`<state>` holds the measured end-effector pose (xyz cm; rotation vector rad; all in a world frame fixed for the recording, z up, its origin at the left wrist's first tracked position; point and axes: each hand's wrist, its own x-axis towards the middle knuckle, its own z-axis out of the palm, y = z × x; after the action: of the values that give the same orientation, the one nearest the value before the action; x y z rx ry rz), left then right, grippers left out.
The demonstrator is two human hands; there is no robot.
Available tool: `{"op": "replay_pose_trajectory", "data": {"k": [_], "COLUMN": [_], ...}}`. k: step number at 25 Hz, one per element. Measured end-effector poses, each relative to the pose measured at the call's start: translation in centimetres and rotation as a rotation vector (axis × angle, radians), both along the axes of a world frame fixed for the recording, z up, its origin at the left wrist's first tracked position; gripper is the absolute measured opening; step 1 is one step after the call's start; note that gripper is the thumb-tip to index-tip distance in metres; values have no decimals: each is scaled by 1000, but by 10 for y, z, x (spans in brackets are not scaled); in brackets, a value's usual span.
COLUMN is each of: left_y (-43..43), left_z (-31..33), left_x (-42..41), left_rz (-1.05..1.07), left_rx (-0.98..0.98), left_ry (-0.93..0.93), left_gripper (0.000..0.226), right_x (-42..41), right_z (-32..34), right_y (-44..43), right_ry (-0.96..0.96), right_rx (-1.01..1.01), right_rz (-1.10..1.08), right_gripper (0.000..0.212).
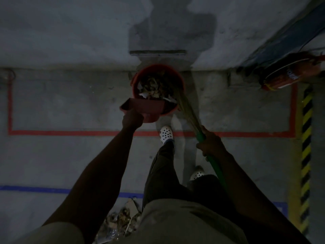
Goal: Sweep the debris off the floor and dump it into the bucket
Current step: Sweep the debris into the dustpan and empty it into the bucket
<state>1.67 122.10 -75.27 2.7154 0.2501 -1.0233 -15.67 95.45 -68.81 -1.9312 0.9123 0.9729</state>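
Observation:
An orange-red bucket (139,74) stands on the floor against the wall, holding leaves and paper scraps. My left hand (132,118) grips the handle of a red dustpan (143,106), which is tipped against the bucket's near rim. My right hand (210,142) grips the green handle of a broom (187,107); its straw bristles reach into the bucket's right side. A pile of debris (121,221) lies on the floor behind my left leg, partly hidden by my shirt.
Red tape (70,133) marks a rectangle around the bucket; a blue line (35,188) runs nearer me. A yellow-black hazard stripe (306,138) runs along the right. A red fire extinguisher (290,74) lies at the wall, upper right. My white clogs stand behind the bucket.

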Motion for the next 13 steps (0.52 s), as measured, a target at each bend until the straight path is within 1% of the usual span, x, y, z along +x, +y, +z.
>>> {"op": "replay_pose_trajectory", "data": {"k": [3,6,8,10,13], "left_y": [4,7,13,18,33], "left_z": [33,66,84,93,99], "left_x": [-51,-118,-174,-230,-300], "left_rz": [102,90,199,255,434], "left_rx": [0,0,-10,2,-4], "left_ry": [-4,-42,-47,-42,-17], "left_gripper": [40,32,33,33,35], "right_x": [-12,-28,-45,-63,-82], "right_z": [21,39,51,60,62], "right_y": [0,-5,-5,-1,14], "right_ry": [-54,-144,-191,-213,-176], "right_rx": [27,56,55,53,95], "right_rz": [58,166,267,359,413], "right_gripper": [94,91,92,92,91]}}
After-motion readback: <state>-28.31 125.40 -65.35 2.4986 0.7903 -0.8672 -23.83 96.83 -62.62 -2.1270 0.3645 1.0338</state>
